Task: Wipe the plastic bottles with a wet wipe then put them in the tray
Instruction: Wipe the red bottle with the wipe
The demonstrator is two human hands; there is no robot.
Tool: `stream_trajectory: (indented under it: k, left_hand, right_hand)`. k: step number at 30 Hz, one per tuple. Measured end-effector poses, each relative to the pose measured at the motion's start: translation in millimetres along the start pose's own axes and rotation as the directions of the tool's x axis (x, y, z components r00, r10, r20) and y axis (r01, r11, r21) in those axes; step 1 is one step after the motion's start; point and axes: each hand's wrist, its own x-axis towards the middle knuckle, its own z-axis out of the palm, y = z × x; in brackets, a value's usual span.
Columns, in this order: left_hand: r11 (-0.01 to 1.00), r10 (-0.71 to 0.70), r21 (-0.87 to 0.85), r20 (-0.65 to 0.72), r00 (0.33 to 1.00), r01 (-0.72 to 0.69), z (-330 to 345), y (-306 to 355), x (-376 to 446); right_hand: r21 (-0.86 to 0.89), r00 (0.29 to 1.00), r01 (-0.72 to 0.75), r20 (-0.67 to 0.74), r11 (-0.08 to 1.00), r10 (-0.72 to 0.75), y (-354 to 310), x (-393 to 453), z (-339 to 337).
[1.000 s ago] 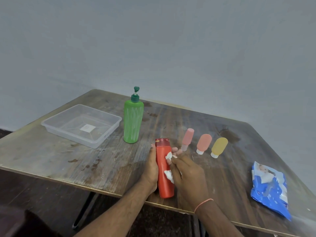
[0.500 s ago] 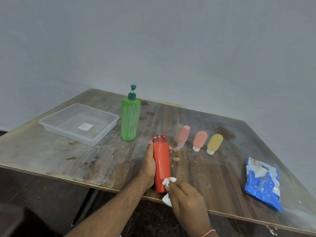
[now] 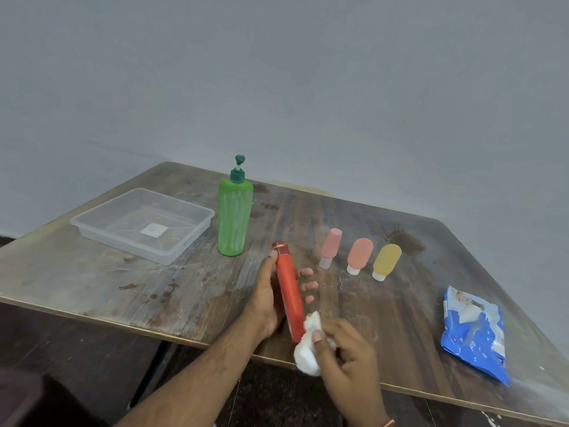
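Observation:
My left hand (image 3: 265, 298) grips a red bottle (image 3: 288, 289), tilted with its cap pointing away from me. My right hand (image 3: 349, 352) pinches a crumpled white wet wipe (image 3: 308, 349) against the bottle's near end. A tall green pump bottle (image 3: 235, 215) stands upright behind. Three small squeeze bottles lie in a row to the right: pink (image 3: 331, 248), salmon (image 3: 359, 255) and yellow (image 3: 386, 261). A clear plastic tray (image 3: 92, 223) with nothing in it sits at the far left.
A blue wet wipe packet (image 3: 474, 332) lies near the right front of the worn wooden table (image 3: 123, 288). The table's front edge runs just under my hands. A plain grey wall stands behind.
My right hand has slid the wipe from the middle of the red bottle down to its near end. The left hand keeps its hold on the bottle.

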Motion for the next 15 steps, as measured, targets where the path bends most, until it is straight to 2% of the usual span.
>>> stream_trajectory:
  k: [1, 3, 6, 10, 12, 15]
  left_hand:
    - [1.0, 0.01, -0.013, -0.016, 1.0, -0.01, 0, 1, -2]
    - [0.998, 0.022, -0.059, -0.02, 1.0, -0.023, 0, 3, -4]
    - [0.992, 0.012, -0.126, -0.024, 1.0, -0.015, 1, 6, -5]
    - [0.981, -0.01, -0.195, -0.034, 0.999, 0.004, 2, 7, -3]
    - [0.968, -0.023, -0.252, -0.015, 1.0, 0.018, -2, 6, 0]
    - [0.955, -0.006, -0.295, 0.001, 1.0, 0.006, -5, 6, 2]
  right_hand:
    - [0.111, 0.992, -0.122, -0.026, 0.986, 0.126, 2, 3, -3]
    - [0.381, 0.925, -0.346, -0.017, 0.858, 0.38, 2, 11, -8]
    - [0.534, 0.812, -0.51, 0.04, 0.674, 0.582, 5, 20, -19]
    - [0.558, 0.728, -0.614, 0.128, 0.558, 0.673, 10, 27, -26]
    - [0.557, 0.725, -0.629, 0.167, 0.543, 0.669, 13, 28, -28]
    - [0.593, 0.755, -0.615, 0.251, 0.52, 0.606, 15, 29, -33]
